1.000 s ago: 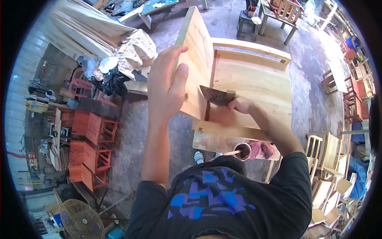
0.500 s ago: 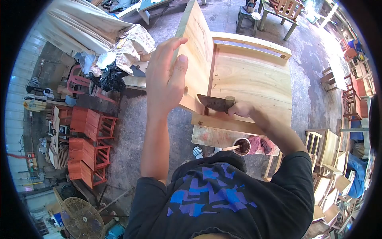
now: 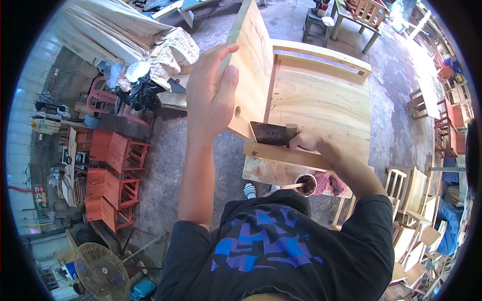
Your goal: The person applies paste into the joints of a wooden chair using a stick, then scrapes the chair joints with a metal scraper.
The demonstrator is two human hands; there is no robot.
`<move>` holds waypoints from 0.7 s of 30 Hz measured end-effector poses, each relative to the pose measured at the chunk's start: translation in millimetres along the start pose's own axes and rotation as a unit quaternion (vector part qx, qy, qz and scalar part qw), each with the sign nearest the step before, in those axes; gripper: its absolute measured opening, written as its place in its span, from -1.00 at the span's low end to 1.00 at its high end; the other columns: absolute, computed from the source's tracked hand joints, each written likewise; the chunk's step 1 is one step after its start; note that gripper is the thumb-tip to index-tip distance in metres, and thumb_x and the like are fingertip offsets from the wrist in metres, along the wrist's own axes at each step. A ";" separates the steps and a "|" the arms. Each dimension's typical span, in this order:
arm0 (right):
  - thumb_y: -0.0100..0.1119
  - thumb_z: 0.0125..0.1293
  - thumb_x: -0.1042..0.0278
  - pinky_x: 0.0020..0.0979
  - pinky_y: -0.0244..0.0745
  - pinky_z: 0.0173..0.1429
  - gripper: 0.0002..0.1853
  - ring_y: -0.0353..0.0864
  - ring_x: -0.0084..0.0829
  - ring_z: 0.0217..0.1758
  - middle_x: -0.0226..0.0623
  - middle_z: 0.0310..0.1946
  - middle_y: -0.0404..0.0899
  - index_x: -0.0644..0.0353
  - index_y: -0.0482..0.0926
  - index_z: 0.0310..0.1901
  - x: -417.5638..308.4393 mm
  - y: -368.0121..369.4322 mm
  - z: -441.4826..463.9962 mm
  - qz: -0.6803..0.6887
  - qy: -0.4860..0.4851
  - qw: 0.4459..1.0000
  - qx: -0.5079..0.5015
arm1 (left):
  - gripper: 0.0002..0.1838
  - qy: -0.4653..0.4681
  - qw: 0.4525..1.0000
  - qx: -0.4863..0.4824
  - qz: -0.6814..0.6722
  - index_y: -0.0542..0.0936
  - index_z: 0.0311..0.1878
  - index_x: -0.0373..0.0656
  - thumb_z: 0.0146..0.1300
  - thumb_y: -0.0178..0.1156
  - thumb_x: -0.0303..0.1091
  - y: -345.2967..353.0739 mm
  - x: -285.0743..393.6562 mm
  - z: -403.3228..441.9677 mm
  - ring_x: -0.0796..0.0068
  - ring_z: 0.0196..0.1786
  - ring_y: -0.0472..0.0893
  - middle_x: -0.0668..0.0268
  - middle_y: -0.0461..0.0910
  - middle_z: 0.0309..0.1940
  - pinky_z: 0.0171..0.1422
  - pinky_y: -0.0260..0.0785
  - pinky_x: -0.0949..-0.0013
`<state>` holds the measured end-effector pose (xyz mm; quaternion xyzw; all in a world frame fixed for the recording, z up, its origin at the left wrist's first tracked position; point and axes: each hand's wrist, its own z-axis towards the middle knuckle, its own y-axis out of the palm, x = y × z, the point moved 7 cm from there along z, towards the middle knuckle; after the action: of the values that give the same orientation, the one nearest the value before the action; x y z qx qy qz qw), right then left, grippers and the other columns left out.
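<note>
A pale wooden chair-like piece stands in front of me, with a flat panel and an upright panel meeting at a corner. My left hand is closed around the near edge of the upright wooden panel, thumb on its inner side. Low in the corner, my right hand grips a dark, broad-bladed knife. Its blade points left and its tip lies against the foot of the upright panel. The fingers hide most of the handle. A front rail runs just below the blade.
Under the piece is a stained board, bearing a pot of brown paste with a stick in it and a pink cloth. Red-brown chairs and a fan stand left; unfinished wooden frames are at right.
The knife has turned, so its blade shows more of its broad face, and it sits slightly lower in the corner. My left hand keeps its place on the panel.
</note>
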<state>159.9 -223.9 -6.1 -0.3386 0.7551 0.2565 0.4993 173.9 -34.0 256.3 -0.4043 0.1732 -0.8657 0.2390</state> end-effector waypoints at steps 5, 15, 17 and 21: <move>0.13 -0.19 0.58 -0.37 0.42 0.13 -0.38 0.55 -0.29 0.05 -0.16 0.00 0.58 0.37 0.52 0.09 76.8 -51.2 23.6 0.137 -0.046 0.988 0.050 | -0.67 -0.006 1.000 0.021 -0.008 0.56 0.09 -0.22 0.29 0.04 -0.40 -4.5 -0.7 -1.6 0.08 0.15 0.52 0.09 0.57 0.06 0.31 0.27 0.17; 0.00 -0.19 0.60 0.19 0.25 0.46 -0.16 0.34 0.02 0.42 -0.02 0.30 0.44 0.29 0.32 0.34 29.9 -51.9 -60.6 0.481 -0.171 0.853 0.109 | -0.76 0.108 0.954 0.236 -0.152 0.55 -0.02 -0.30 0.30 0.15 -0.40 -45.5 1.2 -53.6 0.45 -0.05 0.48 0.24 0.56 -0.11 0.13 0.29 0.37; -0.02 -0.18 0.61 0.30 0.24 0.43 -0.17 0.34 0.05 0.42 -0.03 0.29 0.44 0.26 0.33 0.34 10.6 -36.0 -83.1 0.492 -0.247 0.827 0.114 | -0.74 0.146 0.947 0.251 -0.136 0.51 0.01 -0.35 0.33 0.13 -0.40 -50.2 4.4 -99.5 0.50 -0.11 0.44 0.23 0.53 -0.15 0.07 0.27 0.44; -0.05 -0.18 0.62 0.38 0.22 0.41 -0.17 0.32 0.08 0.42 -0.06 0.31 0.43 0.25 0.33 0.34 4.1 -6.2 -103.9 0.524 -0.257 0.801 0.133 | -0.84 -0.070 0.969 0.127 -0.202 0.54 -0.12 -0.23 0.26 0.19 -0.43 -11.5 -53.7 -194.6 0.45 -0.17 0.47 0.27 0.54 -0.22 -0.07 0.31 0.41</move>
<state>103.3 -304.3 28.2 0.2567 0.6880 0.4539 0.5046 48.5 26.0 109.5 -0.4568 -0.0404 -0.8805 0.1204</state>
